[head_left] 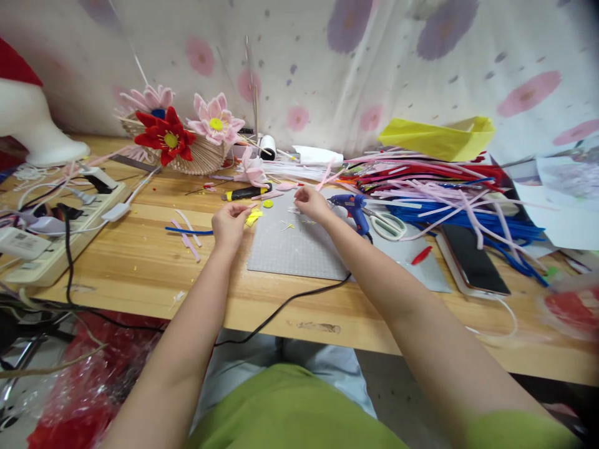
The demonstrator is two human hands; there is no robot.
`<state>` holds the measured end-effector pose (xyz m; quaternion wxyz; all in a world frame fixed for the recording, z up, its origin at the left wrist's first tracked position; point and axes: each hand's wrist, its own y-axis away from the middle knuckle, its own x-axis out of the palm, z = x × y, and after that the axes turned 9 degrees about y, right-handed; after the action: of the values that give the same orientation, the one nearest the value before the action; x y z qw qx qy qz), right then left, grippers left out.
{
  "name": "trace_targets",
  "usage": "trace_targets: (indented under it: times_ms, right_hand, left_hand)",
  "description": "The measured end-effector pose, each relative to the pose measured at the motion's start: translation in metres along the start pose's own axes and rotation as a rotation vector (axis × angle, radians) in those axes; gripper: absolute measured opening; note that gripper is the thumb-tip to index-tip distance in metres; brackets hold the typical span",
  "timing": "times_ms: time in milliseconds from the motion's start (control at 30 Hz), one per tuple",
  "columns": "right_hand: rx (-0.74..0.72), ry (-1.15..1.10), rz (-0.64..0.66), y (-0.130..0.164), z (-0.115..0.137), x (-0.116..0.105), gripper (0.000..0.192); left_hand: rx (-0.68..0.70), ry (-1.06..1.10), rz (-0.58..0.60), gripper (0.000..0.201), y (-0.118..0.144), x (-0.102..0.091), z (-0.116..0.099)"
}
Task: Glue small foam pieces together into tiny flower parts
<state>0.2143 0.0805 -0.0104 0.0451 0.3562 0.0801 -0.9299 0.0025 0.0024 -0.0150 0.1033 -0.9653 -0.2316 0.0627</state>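
The left hand [229, 223] curls its fingers [243, 211] around something yellow, too small to identify. What the right hand [309, 202] pinches is too small to tell. The phone [472, 259] lies partly under blue pipe cleaners [468, 219]. A red object [573, 308] at the right edge is blurred. The white shape [32, 128] is cut off at the left edge.

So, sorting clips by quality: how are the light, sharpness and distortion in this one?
Head view: soft, even light, no harsh shadows or glare; centre sharp around the left hand and right hand; the table edge bows from wide-lens distortion; the red bag at the right edge is blurred.
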Motion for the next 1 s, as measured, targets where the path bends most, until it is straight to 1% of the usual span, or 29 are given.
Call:
trace_targets:
  times_ms: [67, 133, 200, 333, 367, 433, 467, 600, 700, 767, 867, 1000]
  right_hand:
    - [-0.004, -0.115, 0.037, -0.001, 0.002, 0.001, 0.017]
    - [-0.010, -0.230, 0.089, -0.001, 0.004, 0.000, 0.020]
    - [-0.015, -0.287, 0.120, 0.000, 0.006, -0.001, 0.021]
    - [-0.019, -0.263, 0.129, 0.004, 0.006, -0.005, 0.020]
    - [-0.024, -0.256, 0.128, 0.004, 0.005, -0.005, 0.020]
    - [-0.046, -0.249, 0.119, 0.004, 0.003, -0.004, 0.019]
    - [-0.064, -0.242, 0.108, 0.003, 0.002, -0.003, 0.019]
    - [-0.150, -0.178, 0.058, 0.000, -0.002, -0.001, 0.017]
    - [-0.163, -0.119, 0.046, 0.000, -0.004, -0.001, 0.016]
    - [-0.149, -0.098, 0.042, 0.001, -0.004, -0.002, 0.017]
    - [-0.143, -0.113, 0.027, 0.006, -0.001, -0.007, 0.017]
    - [-0.174, -0.225, -0.054, 0.018, 0.010, -0.023, 0.016]
  left_hand:
    - [0.001, -0.043, 0.024, 0.020, 0.005, 0.006, -0.003]
    - [0.010, -0.072, 0.078, 0.024, 0.010, 0.012, -0.007]
    - [0.028, -0.148, 0.142, 0.025, 0.014, 0.018, -0.011]
    - [0.111, -0.421, 0.243, 0.021, 0.014, 0.030, -0.021]
    - [0.147, -0.454, 0.276, 0.027, 0.013, 0.035, -0.023]
    - [0.231, -0.457, 0.349, 0.052, 0.010, 0.044, -0.025]
    - [0.252, -0.457, 0.377, 0.059, 0.008, 0.050, -0.026]
    - [0.251, -0.496, 0.489, 0.064, 0.002, 0.070, -0.028]
    - [0.226, -0.543, 0.555, 0.067, -0.003, 0.082, -0.025]
    - [0.189, -0.572, 0.571, 0.066, -0.006, 0.087, -0.022]
    - [0.138, -0.585, 0.536, 0.062, -0.009, 0.092, -0.017]
    - [0.153, -0.567, 0.476, 0.058, -0.009, 0.096, -0.013]
